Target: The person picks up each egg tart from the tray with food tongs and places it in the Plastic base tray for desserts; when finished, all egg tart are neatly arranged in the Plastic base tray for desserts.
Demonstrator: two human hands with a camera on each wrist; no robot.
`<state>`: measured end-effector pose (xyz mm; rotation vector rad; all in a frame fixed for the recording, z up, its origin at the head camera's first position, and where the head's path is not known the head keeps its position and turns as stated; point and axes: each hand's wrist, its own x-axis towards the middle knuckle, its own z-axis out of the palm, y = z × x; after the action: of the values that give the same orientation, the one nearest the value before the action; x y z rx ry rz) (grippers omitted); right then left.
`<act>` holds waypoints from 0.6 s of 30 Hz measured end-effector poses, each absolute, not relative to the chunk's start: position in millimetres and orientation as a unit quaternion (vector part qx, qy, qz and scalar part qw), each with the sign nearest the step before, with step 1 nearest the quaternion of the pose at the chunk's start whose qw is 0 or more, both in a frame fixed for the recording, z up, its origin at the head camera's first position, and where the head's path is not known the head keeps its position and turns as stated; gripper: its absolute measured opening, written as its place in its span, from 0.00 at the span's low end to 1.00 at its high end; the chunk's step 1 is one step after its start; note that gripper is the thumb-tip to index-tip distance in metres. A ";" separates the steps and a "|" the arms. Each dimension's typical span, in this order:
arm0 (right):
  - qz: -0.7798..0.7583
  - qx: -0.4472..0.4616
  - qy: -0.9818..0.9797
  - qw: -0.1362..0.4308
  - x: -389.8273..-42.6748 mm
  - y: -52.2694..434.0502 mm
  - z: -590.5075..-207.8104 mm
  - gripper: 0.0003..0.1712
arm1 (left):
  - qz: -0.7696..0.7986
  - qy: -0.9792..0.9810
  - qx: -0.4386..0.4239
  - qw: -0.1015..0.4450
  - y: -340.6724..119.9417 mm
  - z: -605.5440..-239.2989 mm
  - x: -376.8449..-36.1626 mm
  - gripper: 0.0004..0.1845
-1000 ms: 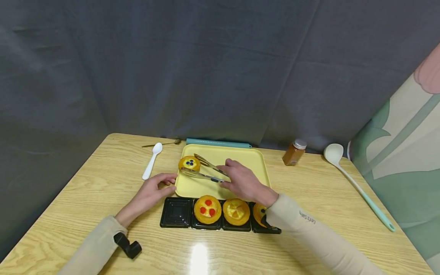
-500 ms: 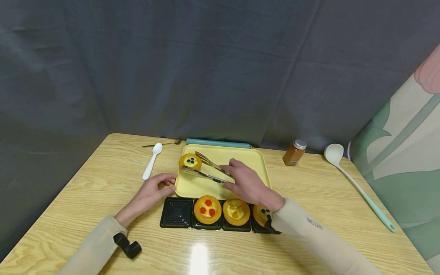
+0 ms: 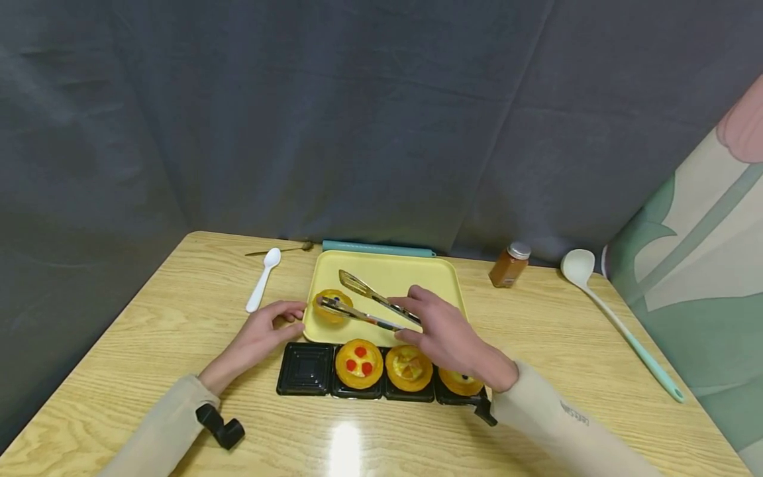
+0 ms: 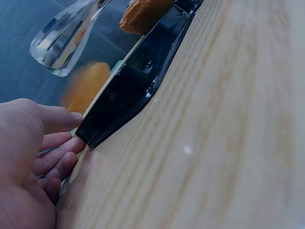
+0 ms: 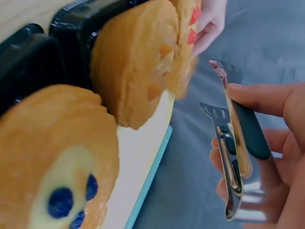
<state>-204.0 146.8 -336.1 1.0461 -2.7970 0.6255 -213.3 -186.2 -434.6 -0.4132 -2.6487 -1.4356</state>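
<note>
Table: we are looking down at a pale wooden top, and everything else is sitting on it.
Yellow tray: it is lying at the middle of the table, just behind the black tray, with its left edge under our left fingertips.
Black tray: it is sitting nearest to us with 4 compartments in a row; the leftmost 1 is holding nothing, and the other 3 are each holding a tart.
Ladle: it is lying well apart at the right, white bowl away from us, teal handle toward us.
Right hand: we are gripping the tongs by their handle end, fingers and thumb curled round them, above the near right part of the yellow tray.
Left hand: we are resting it on the table with relaxed fingers touching the yellow tray's left edge; it is holding nothing.
Tongs: they are pointing left with their tips spread apart, the near tip lying over the tart.
Tart: it is sitting at the yellow tray's near left corner, no longer lifted.
White spoon: it is lying left of the yellow tray.
Spice jar: it is standing upright to the right of the yellow tray.
</note>
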 end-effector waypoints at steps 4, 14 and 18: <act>0.192 0.351 -0.915 0.042 -200.8 146.9 -337.3 0.27 | -0.469 -0.871 -0.137 0.051 -187.3 -435.0 -212.5 0.21; 0.183 0.357 -0.915 0.022 -200.5 145.6 -339.7 0.29 | -0.469 -0.872 -0.134 0.045 -185.8 -435.3 -213.6 0.22; 0.181 0.359 -0.916 0.010 -200.0 144.1 -340.2 0.30 | -0.467 -0.873 -0.132 0.045 -185.2 -434.6 -213.9 0.22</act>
<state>-200.0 144.1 -340.2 1.1200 -2.8584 0.5641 -213.9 -185.2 -434.6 -0.4024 -2.6662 -1.4268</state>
